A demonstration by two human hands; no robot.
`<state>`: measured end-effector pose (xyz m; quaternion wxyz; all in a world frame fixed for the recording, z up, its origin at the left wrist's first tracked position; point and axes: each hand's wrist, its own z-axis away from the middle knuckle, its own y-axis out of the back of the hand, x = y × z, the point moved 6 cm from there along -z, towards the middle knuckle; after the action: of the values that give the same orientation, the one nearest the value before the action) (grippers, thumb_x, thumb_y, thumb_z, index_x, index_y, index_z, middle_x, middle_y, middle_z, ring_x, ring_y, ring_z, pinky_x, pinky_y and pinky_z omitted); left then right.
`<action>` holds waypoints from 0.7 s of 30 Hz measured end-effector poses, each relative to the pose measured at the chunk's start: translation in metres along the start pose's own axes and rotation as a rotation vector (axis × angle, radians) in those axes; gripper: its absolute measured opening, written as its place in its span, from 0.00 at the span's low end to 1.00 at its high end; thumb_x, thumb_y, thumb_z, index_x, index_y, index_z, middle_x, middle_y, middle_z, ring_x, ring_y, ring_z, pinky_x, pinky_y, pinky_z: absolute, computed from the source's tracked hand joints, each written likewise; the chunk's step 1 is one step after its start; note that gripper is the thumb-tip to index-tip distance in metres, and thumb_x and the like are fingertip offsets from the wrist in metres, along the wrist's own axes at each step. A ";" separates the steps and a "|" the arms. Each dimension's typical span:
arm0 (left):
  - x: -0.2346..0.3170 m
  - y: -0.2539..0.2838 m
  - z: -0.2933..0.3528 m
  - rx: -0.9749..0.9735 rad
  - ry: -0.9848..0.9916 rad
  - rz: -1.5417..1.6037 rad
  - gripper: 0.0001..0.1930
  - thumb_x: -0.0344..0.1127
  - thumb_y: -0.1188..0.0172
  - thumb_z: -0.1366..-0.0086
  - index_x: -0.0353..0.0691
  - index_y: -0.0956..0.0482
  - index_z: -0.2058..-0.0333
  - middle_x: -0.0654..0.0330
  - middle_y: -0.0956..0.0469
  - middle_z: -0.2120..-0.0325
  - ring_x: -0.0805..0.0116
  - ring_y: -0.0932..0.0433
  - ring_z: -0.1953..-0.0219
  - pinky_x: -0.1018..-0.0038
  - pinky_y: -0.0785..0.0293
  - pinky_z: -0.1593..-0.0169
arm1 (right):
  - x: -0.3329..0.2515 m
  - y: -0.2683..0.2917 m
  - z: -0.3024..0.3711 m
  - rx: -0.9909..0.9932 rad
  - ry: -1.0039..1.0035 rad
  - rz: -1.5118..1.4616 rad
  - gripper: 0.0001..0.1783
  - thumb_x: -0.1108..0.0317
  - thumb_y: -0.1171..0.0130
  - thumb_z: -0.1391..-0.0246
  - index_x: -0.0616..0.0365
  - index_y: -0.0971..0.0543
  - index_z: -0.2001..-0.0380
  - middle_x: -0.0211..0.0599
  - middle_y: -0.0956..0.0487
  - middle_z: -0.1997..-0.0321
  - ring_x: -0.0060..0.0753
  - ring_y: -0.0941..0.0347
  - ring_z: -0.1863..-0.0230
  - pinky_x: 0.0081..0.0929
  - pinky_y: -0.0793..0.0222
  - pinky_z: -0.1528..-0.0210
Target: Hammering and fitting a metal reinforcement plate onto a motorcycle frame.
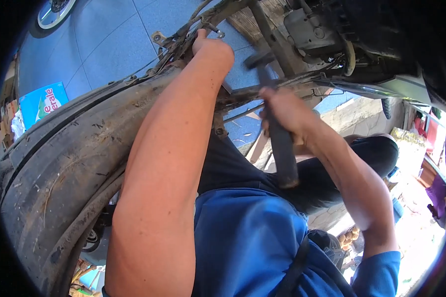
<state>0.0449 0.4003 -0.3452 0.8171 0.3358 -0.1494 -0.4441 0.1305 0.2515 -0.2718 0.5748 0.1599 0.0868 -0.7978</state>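
My right hand [290, 116] is wrapped round the dark handle of a hammer [281, 153]. The hammer's head points away from me toward the metal frame, and motion blurs it. Farther off, my left hand [212, 48] is closed at the dirty motorcycle frame [277, 44], thumb up. A short metal piece with a shiny round end sticks out beside that thumb. What the left fingers grip is hidden behind the hand. The hammer head is to the right of my left hand, apart from it.
A long, dirt-covered dark fender [89, 143] curves along my left side. Engine parts [312, 32] stand at the far right. Thin cables run along the frame. On the blue tiled floor [109, 44] are a blue box [43, 104] and a wheel [54, 14].
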 end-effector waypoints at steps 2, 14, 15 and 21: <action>0.000 0.004 0.000 -0.001 0.020 -0.002 0.17 0.31 0.40 0.42 0.48 0.18 0.53 0.56 0.22 0.48 0.59 0.25 0.44 0.45 0.52 0.33 | 0.015 -0.017 -0.009 -0.344 -0.185 0.240 0.16 0.57 0.57 0.34 0.62 0.33 0.65 0.35 0.30 0.79 0.30 0.30 0.80 0.33 0.28 0.78; -0.001 -0.004 -0.006 0.023 0.005 0.037 0.16 0.30 0.38 0.44 0.49 0.17 0.55 0.55 0.20 0.51 0.58 0.23 0.45 0.43 0.53 0.34 | 0.021 -0.032 0.000 -0.209 -0.117 0.253 0.18 0.55 0.55 0.36 0.61 0.29 0.66 0.37 0.29 0.81 0.35 0.31 0.83 0.36 0.29 0.79; -0.001 0.001 -0.004 0.023 0.000 0.036 0.16 0.30 0.38 0.44 0.49 0.17 0.55 0.55 0.20 0.51 0.58 0.23 0.45 0.43 0.53 0.34 | 0.021 -0.027 -0.004 -0.227 -0.126 0.208 0.18 0.55 0.55 0.36 0.60 0.30 0.66 0.36 0.29 0.81 0.34 0.31 0.83 0.36 0.29 0.79; -0.004 -0.001 -0.001 -0.013 0.033 0.027 0.17 0.28 0.38 0.46 0.47 0.17 0.55 0.54 0.20 0.51 0.57 0.23 0.45 0.41 0.51 0.35 | 0.017 -0.009 -0.005 -0.203 -0.170 0.043 0.16 0.55 0.54 0.36 0.58 0.31 0.67 0.34 0.29 0.79 0.28 0.32 0.83 0.30 0.31 0.80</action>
<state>0.0430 0.4039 -0.3466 0.8275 0.3357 -0.1378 -0.4283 0.1179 0.2411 -0.2830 0.6105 0.0344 0.1148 -0.7829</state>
